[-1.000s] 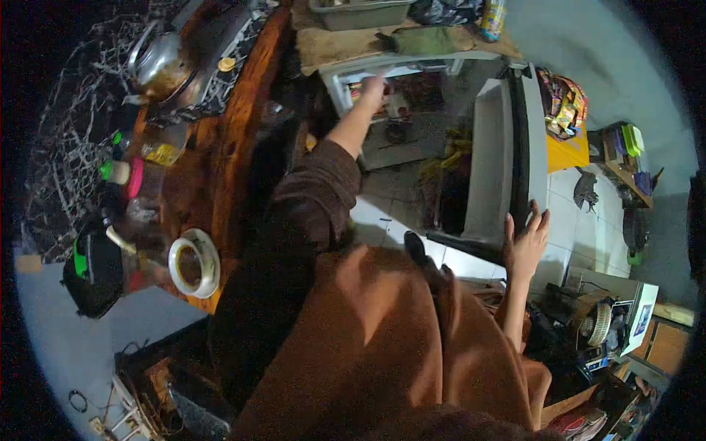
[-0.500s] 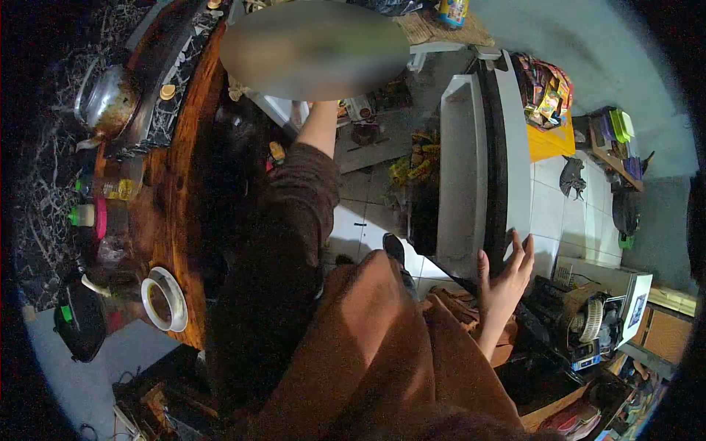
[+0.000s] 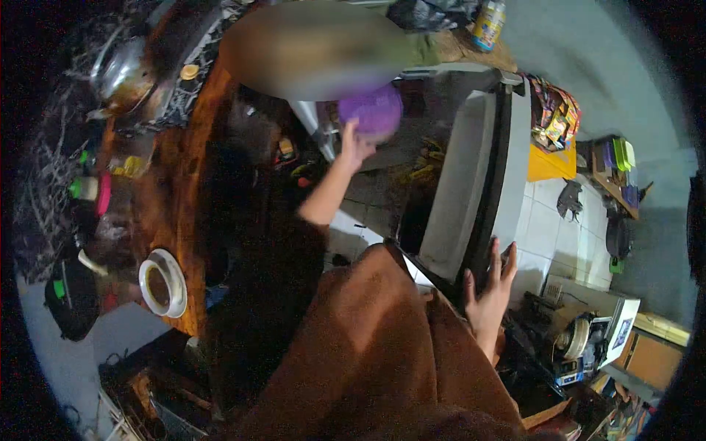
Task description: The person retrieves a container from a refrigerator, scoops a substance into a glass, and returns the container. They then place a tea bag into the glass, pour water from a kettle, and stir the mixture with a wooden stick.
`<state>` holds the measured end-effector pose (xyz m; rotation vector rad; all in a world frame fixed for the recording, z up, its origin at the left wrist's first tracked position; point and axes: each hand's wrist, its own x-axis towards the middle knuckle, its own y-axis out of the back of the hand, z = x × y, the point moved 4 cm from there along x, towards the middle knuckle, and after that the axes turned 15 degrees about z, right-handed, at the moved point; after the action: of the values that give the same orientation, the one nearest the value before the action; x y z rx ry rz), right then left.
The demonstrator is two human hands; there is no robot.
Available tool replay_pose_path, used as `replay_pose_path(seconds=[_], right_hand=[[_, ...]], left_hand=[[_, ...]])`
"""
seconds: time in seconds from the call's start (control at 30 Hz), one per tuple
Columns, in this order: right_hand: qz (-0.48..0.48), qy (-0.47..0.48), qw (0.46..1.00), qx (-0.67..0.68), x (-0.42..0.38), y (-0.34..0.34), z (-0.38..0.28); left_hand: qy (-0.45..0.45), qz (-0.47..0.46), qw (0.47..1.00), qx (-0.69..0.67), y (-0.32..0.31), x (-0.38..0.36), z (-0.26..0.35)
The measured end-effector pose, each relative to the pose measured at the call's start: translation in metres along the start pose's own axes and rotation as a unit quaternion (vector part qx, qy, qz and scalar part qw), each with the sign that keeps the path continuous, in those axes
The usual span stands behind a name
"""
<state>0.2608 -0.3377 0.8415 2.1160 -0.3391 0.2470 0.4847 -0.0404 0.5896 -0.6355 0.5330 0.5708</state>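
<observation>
Near the top centre, my left hand (image 3: pixel 356 149) is closed on the edge of a purple round container (image 3: pixel 373 110), which is smeared by motion and partly hidden by a blurred patch. Behind it lies the dark interior of an open refrigerator, with some yellow packets (image 3: pixel 425 163) low inside. My right hand (image 3: pixel 488 301) grips the lower end of the open refrigerator door (image 3: pixel 519 165), its thumb on the inner side and its fingers over the outer edge. A pale door shelf (image 3: pixel 462 176) runs along the inside of the door.
At left, a wooden counter (image 3: pixel 165 220) bears a white dish (image 3: pixel 163 283) and a metal kettle (image 3: pixel 125 77). Packets in a yellow container (image 3: pixel 553 162) stand beyond the door. A fan-like appliance (image 3: pixel 577 339) and clutter lie at lower right. A bottle (image 3: pixel 489 26) stands above.
My left hand has drawn back toward me, and the purple container has come into sight in it. My right hand has closed around the door edge. The view has shifted slightly.
</observation>
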Motion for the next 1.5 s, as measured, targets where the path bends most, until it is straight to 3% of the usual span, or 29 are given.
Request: replay_pose_path(seconds=[0.03,0.07,0.13,0.2,0.23,0.27,0.3,0.33,0.47,0.53,0.63,0.77,0.87,0.97,1.03,1.07,1.1,1.13,1.17,1.2,1.3,1.4,1.43,1.47,1.5], right_hand=[[-0.005,0.019,1.0,0.008,-0.003,-0.006,-0.01],[-0.02,0.062,0.998,0.022,-0.004,-0.011,-0.019],[-0.014,0.103,0.994,-0.027,-0.005,-0.016,-0.055],[-0.024,0.175,0.984,-0.003,-0.004,-0.039,-0.078],[-0.027,0.236,0.971,0.011,-0.004,-0.054,-0.09],[-0.039,0.258,0.965,0.027,0.001,-0.07,-0.1],[-0.064,0.324,0.941,0.067,0.004,-0.089,-0.113],[-0.088,0.389,0.911,0.107,0.008,-0.111,-0.126],[0.009,0.498,0.859,0.114,0.039,-0.18,-0.181],[0.041,0.507,0.85,0.135,0.063,-0.205,-0.204],[0.092,0.517,0.839,0.143,0.088,-0.24,-0.224],[0.154,0.55,0.806,0.157,0.11,-0.254,-0.232],[0.157,0.602,0.762,0.178,0.134,-0.278,-0.233],[0.129,0.614,0.727,0.278,0.112,-0.259,-0.24],[-0.141,0.506,0.68,0.512,0.089,-0.26,-0.24],[-0.308,0.502,0.62,0.518,0.061,-0.25,-0.239],[-0.573,0.365,0.533,0.505,0.026,-0.254,-0.242],[-0.75,0.216,0.506,0.368,-0.001,-0.236,-0.227],[-0.851,0.098,0.411,0.312,-0.031,-0.21,-0.212],[-0.915,0.035,0.316,0.247,-0.054,-0.21,-0.2],[-0.943,0.085,0.27,0.175,-0.086,-0.194,-0.189],[-0.971,0.068,0.202,0.106,-0.109,-0.171,-0.189],[-0.976,0.121,0.165,0.066,-0.122,-0.163,-0.184],[-0.976,0.172,0.13,0.029,-0.133,-0.149,-0.179],[-0.95,0.271,0.148,0.036,-0.15,-0.136,-0.17]], left_hand=[[0.071,-0.031,0.997,-0.02,0.026,-0.035,-0.003],[0.069,-0.042,0.995,-0.056,0.038,-0.096,0.015],[0.089,-0.078,0.986,-0.114,0.09,-0.149,0.029],[0.099,-0.022,0.974,-0.202,0.137,-0.176,0.047],[0.082,-0.006,0.973,-0.217,0.159,-0.185,0.059],[0.028,0.008,0.988,-0.149,0.18,-0.191,0.073],[-0.024,0.026,0.996,-0.08,0.199,-0.197,0.085],[-0.041,0.047,0.993,-0.098,0.21,-0.207,0.097],[-0.119,0.165,0.97,-0.135,0.239,-0.25,0.12],[-0.177,0.19,0.954,-0.147,0.24,-0.276,0.12],[-0.209,0.181,0.938,-0.21,0.229,-0.317,0.112],[-0.237,0.254,0.899,-0.268,0.223,-0.338,0.072],[-0.272,0.36,0.842,-0.296,0.183,-0.369,0.053],[-0.286,0.444,0.763,-0.372,0.143,-0.39,0.02],[-0.314,0.441,0.741,-0.397,0.131,-0.392,-0.012],[-0.317,0.444,0.725,-0.421,0.119,-0.394,-0.029],[-0.319,0.462,0.699,-0.443,0.108,-0.394,-0.036],[-0.332,0.493,0.684,-0.422,0.093,-0.404,-0.048],[-0.341,0.526,0.671,-0.397,0.08,-0.414,-0.057],[-0.312,0.565,0.671,-0.365,0.061,-0.424,-0.062],[-0.335,0.617,0.616,-0.358,0.038,-0.441,-0.102],[-0.368,0.495,0.566,-0.547,0.033,-0.478,-0.141],[-0.416,0.422,0.572,-0.567,0.036,-0.483,-0.158],[-0.423,0.427,0.558,-0.572,0.033,-0.488,-0.164],[-0.437,0.425,0.541,-0.579,0.03,-0.495,-0.168]])
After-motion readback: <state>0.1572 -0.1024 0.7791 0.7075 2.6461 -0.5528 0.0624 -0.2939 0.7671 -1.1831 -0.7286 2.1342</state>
